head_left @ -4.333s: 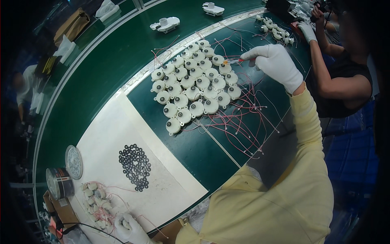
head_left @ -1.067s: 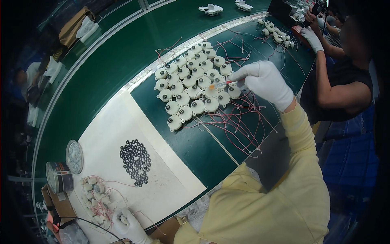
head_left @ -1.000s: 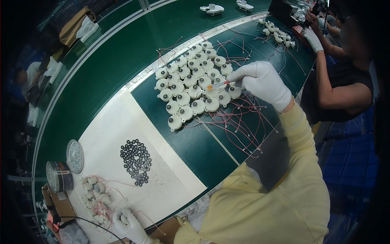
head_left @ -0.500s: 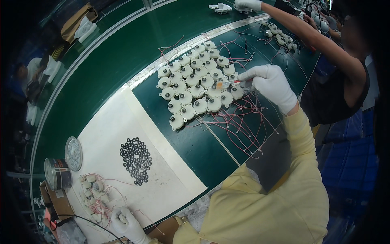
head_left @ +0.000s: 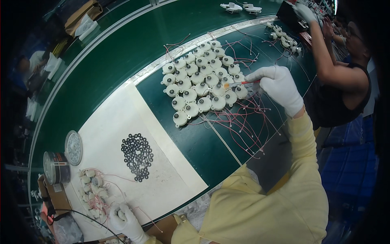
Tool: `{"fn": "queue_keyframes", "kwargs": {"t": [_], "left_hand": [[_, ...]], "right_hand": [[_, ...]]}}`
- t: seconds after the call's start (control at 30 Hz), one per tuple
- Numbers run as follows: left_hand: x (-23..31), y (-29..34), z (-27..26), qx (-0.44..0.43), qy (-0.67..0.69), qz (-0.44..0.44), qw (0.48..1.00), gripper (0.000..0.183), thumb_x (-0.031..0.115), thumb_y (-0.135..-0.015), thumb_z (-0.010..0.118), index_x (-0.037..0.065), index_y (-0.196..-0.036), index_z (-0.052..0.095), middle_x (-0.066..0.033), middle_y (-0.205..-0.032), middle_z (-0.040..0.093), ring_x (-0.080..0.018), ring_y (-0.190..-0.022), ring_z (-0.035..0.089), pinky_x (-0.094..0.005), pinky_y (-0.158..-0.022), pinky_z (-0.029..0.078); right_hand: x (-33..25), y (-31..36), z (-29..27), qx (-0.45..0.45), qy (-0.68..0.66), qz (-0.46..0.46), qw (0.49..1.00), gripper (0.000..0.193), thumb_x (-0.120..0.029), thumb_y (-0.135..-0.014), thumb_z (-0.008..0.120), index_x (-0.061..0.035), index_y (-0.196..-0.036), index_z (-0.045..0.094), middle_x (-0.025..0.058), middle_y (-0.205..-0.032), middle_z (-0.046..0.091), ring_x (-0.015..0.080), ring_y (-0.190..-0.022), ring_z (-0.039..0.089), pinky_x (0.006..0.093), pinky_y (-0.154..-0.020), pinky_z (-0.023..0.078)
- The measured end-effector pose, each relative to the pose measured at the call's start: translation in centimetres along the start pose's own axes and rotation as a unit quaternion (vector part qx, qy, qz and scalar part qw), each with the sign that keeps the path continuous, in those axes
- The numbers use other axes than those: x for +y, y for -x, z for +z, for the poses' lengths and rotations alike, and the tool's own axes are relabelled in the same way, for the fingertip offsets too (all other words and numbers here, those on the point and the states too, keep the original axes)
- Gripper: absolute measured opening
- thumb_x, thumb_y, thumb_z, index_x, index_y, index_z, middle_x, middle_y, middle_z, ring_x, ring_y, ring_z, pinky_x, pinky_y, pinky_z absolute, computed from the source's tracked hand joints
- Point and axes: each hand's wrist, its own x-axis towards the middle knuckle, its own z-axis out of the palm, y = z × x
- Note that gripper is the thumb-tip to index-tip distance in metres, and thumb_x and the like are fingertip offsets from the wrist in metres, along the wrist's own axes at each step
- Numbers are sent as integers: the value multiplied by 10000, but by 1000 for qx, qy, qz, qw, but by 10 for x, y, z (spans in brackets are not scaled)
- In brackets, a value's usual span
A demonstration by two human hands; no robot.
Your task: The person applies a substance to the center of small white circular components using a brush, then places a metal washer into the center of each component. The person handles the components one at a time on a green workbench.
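Pinched in my gloved right hand [head_left: 280,87] is a small brush [head_left: 243,83] with a red handle and orange-tan bristles. Its tip is over the right part of a close-packed group of white round motors [head_left: 191,95], whose black centres face up. Pink and white wires [head_left: 239,122] trail from them toward the table's near edge. At the lower left, my gloved left hand [head_left: 128,223] is closed around a pale round part [head_left: 122,214] that looks like another such motor, mostly hidden by the fingers. A loose heap of wired motors [head_left: 92,189] lies beside that hand.
Black rings [head_left: 137,156] cover part of the white sheet [head_left: 170,179]. A can [head_left: 57,167], a round lid [head_left: 73,147] and a cardboard box [head_left: 57,195] stand at the left. A co-worker [head_left: 337,81] is at the far right, near more motors [head_left: 282,36]. White parts [head_left: 231,7] sit on the green belt [head_left: 122,61].
The view has shifted slightly, with the motors appearing a little further right. My right hand still holds the brush over them. The co-worker's gloved hand has left the white parts and moved right.
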Motion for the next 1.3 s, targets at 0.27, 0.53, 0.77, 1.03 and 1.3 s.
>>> {"fn": "queue_keyframes", "kwargs": {"t": [0.27,0.53,0.77,1.03,1.3], "left_hand": [[0,-2,-1,-3,7,-6,1000,108,37,-899,638,-51,-933,585,-94,-789,588,-173,-689,532,-307,-634,447],[-1,0,-2,-4,14,-10,1000,113,54,-898,641,-45,-923,593,-111,-791,586,-211,-706,520,-334,-658,434],[-3,2,-2,-2,-9,-14,1000,127,79,-898,660,-29,-935,604,-123,-847,595,-244,-772,540,-367,-704,440],[-4,1,-3,-7,-11,-18,1000,129,86,-888,663,-25,-923,606,-131,-827,591,-257,-752,535,-381,-691,430],[9,0,-1,8,-13,3,1000,121,79,-884,665,-23,-912,607,-124,-801,590,-256,-723,527,-384,-680,424]], "right_hand": [[-16,4,41,-53,-34,-126,990,355,63,-744,480,-4,-953,760,157,-798,737,192,-707,730,280,-688,573],[-20,-5,52,-84,7,-42,996,370,84,-748,450,29,-957,751,145,-823,737,164,-736,719,264,-686,568],[-16,-2,45,-56,-40,-43,997,315,38,-783,478,2,-924,758,145,-770,731,170,-691,712,272,-682,566],[-31,-3,47,-78,44,-22,996,357,58,-759,452,32,-952,752,142,-789,731,134,-703,699,252,-679,558],[-23,-1,31,-64,-4,-44,997,353,3,-809,464,-6,-1005,757,103,-721,713,128,-568,627,258,-598,523]]}}
